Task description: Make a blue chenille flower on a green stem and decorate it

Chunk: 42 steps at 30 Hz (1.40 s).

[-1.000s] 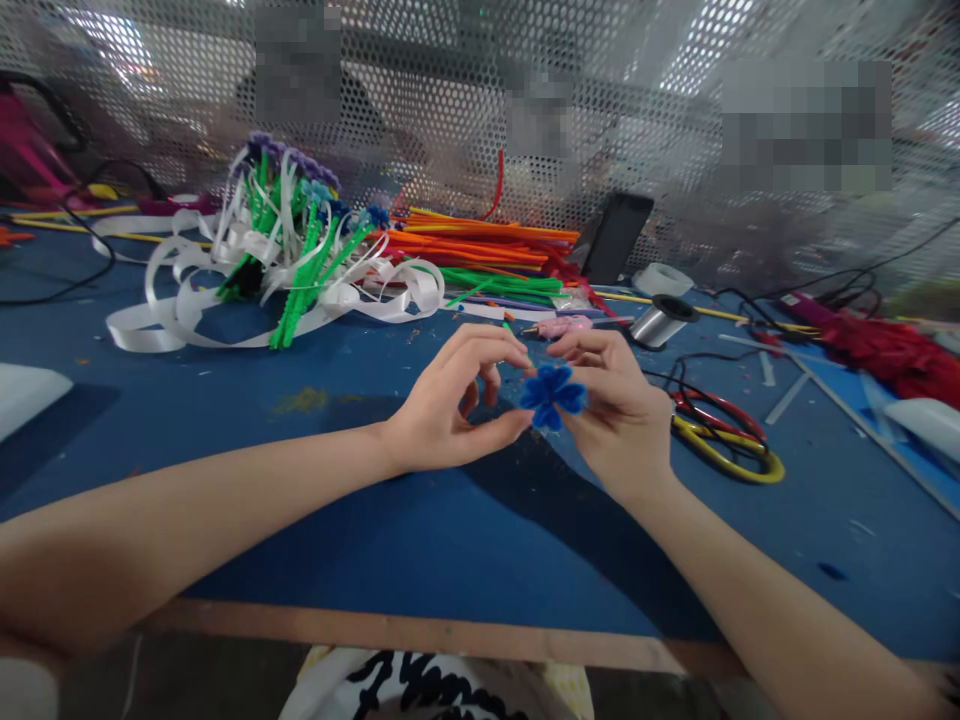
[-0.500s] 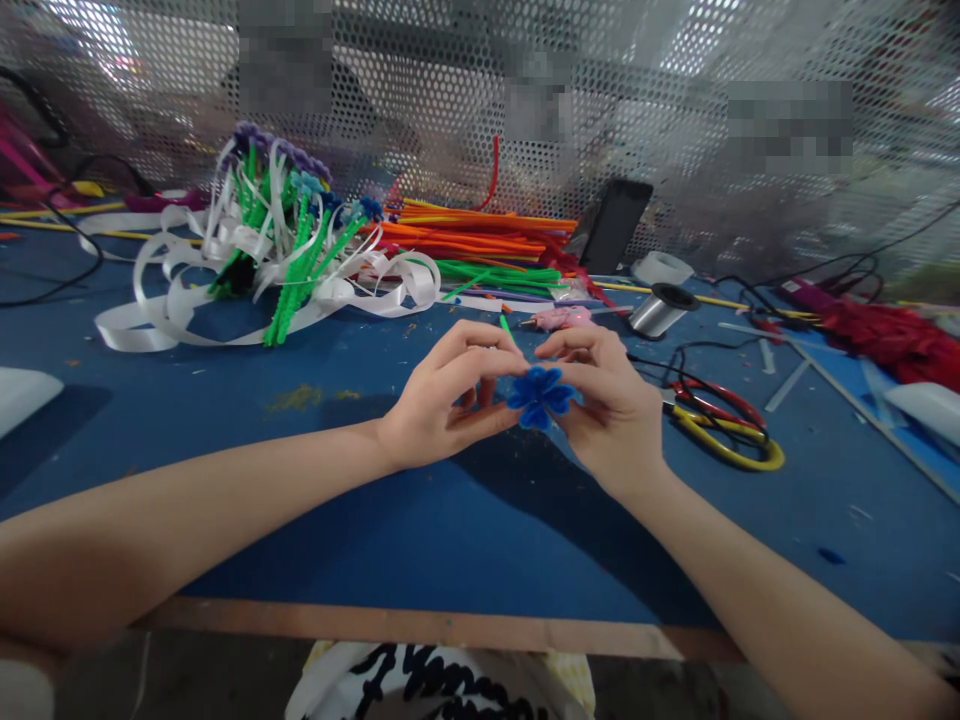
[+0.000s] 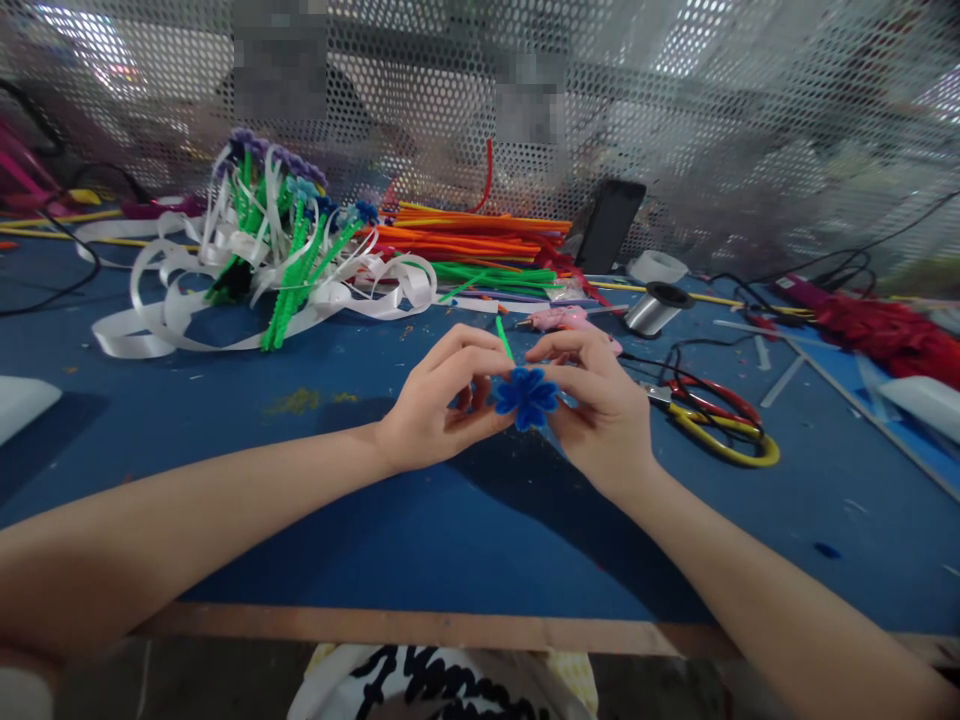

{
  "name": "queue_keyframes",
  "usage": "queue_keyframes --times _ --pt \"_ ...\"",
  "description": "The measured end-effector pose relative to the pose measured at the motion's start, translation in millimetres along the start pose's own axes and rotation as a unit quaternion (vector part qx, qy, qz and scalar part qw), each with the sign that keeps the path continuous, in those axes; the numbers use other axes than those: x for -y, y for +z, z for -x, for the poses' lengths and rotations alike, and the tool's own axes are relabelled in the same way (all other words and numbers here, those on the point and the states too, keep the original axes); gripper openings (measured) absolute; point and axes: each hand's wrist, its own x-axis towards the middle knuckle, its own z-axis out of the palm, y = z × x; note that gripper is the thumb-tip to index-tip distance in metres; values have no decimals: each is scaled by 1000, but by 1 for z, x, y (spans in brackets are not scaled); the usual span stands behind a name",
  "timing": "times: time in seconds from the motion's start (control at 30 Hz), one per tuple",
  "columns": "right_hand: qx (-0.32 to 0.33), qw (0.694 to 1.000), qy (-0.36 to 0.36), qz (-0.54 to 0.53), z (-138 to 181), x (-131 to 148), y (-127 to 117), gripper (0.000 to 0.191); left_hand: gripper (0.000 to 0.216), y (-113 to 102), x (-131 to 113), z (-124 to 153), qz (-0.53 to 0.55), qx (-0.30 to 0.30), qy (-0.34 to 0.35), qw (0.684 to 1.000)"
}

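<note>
Between my two hands is a blue pipe-cleaner flower (image 3: 527, 398), its petals facing me. A green pipe-cleaner stem (image 3: 503, 338) sticks out behind it, away from me. My left hand (image 3: 454, 395) pinches at the flower's left side, thumb below and fingers curled above. My right hand (image 3: 600, 400) is closed at the right side, thumb and index finger against the petals. Both hands hover over the blue table (image 3: 360, 540). Beyond them lies a pink glue gun (image 3: 559, 318), and right of my right hand rest scissors with red and yellow handles (image 3: 724, 430).
At the back left stands a bunch of finished pipe-cleaner flowers (image 3: 277, 220) with white ribbon (image 3: 142, 335) trailing around. Orange pipe cleaners (image 3: 465, 235) and green ones (image 3: 495, 277) lie behind. A phone (image 3: 611, 225), wire spool (image 3: 658, 308) and tape roll (image 3: 657, 266) stand right of them.
The flower has turned a little between my fingers and moved slightly left; its petals look fuller from this angle. Both hands keep their hold.
</note>
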Motion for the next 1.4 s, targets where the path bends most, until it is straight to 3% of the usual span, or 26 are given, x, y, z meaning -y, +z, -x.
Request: queue_keyframes --times 0.23,0.63,0.87,1.4 --pt "-3 1000 -8 0 -1 1 -1 30 31 1 0 1 18 -1 -7 1000" --pt "1 1000 -7 -9 -1 2 -1 26 22 0 1 -1 -18 -9 22 1000" --pt "-7 1000 -8 -4 0 3 -1 25 30 0 -1 0 4 2 2 1000" --pt "1 1000 -20 7 -1 4 -2 26 21 1 2 0 -6 -7 28 1000"
